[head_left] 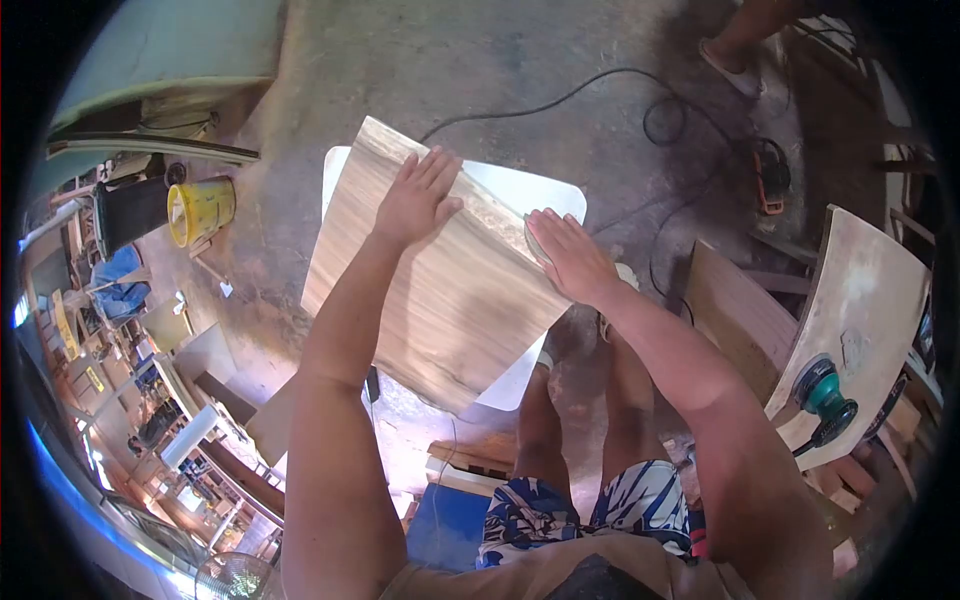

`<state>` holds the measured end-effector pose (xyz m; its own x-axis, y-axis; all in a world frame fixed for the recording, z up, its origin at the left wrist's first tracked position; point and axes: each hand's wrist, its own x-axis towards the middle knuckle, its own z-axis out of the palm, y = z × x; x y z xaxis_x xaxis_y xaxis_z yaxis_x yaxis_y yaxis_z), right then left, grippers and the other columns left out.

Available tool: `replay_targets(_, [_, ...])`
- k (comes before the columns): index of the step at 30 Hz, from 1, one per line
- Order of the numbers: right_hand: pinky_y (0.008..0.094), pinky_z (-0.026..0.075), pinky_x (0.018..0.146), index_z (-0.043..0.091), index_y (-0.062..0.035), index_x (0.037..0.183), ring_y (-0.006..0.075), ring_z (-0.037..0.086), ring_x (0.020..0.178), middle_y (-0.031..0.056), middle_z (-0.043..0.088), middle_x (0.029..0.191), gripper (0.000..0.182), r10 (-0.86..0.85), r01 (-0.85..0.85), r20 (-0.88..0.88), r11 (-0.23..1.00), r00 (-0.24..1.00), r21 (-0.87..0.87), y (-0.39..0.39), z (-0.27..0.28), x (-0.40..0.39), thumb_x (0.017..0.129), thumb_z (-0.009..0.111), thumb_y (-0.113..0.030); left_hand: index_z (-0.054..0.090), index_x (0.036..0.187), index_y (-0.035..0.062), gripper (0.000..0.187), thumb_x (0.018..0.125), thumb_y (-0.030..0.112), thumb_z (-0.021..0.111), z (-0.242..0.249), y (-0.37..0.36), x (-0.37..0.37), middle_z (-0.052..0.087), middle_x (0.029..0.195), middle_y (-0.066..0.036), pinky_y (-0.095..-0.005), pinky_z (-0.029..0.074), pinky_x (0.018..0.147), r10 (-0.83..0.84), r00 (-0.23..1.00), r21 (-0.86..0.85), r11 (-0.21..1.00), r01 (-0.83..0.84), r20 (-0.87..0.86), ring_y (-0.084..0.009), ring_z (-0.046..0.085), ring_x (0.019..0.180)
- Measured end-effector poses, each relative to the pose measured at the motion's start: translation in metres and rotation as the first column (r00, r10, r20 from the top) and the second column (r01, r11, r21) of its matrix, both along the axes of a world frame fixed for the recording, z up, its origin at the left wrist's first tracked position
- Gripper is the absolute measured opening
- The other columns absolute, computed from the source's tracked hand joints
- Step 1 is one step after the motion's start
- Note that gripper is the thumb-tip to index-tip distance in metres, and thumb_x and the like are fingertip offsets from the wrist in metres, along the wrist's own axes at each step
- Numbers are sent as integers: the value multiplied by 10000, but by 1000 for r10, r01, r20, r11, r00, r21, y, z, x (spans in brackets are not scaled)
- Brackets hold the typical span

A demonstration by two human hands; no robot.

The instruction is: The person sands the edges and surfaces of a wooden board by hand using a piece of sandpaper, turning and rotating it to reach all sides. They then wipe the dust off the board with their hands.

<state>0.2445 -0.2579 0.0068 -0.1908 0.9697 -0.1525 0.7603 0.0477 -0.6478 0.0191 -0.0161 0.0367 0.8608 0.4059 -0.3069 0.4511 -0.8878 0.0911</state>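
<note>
A wide wooden board (430, 290) with brown grain lies on a white table with rounded corners (545, 192). My left hand (418, 198) rests flat on the board near its upper edge, fingers spread, with nothing held. At the board's right edge is my right hand (572, 255), its fingers stretched and pressed together over a thin greenish-grey piece (532, 238). Most of that piece is hidden under the fingers, so I cannot make out what it is.
A green sander (824, 396) sits on a curved wooden panel (870, 300) at the right. A black cable (560, 100) runs over the floor to an orange-black tool (769, 180). A yellow bucket (205, 210) stands left. Another person's foot (730, 68) is at top right.
</note>
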Motion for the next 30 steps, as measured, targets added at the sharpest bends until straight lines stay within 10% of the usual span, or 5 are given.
replay_targets(12, [450,244,1235,254,-60,1557,269,283,1500,104,318,1609,776,1,-2,22,1000,1000,26,-3,1,1,901,653,-172,309,1575,157,713,1022,606,341,-4,102,-28,292,1641,-44,-529,150,1233,381,900,308,900,-309,-211,-273,207,1532])
replay_targets(17, [449,228,1241,255,-60,1557,269,274,1504,106,306,1613,773,17,-17,10,999,1000,-34,1,4,0,903,650,-172,278,1576,95,714,1033,548,379,-27,63,-34,250,1646,-132,-542,151,1227,495,868,242,839,-488,32,-324,178,1534])
replay_targets(23, [449,206,1246,244,-50,1561,276,258,1509,119,298,1614,768,61,-60,18,997,998,-39,1,9,3,916,641,-171,241,1575,35,720,1016,416,490,-47,-52,-84,238,1629,-217,-580,145,1203,718,630,128,624,-771,295,-395,187,1515])
replay_targets(25, [453,207,1242,241,-40,1560,289,253,1509,132,288,1617,741,69,-67,20,995,997,-69,6,11,2,940,619,-188,238,1580,46,727,1010,420,492,-47,-80,-92,224,1639,-206,-594,126,1202,886,363,110,346,-932,290,-387,174,1522])
replay_targets(30, [480,244,1221,248,-25,1554,331,303,1483,170,322,1594,695,82,-82,42,997,996,13,70,8,-26,973,580,-213,243,1583,63,738,987,409,507,-62,-97,-96,226,1643,-194,-587,117,1208,902,290,147,255,-956,321,-386,179,1522])
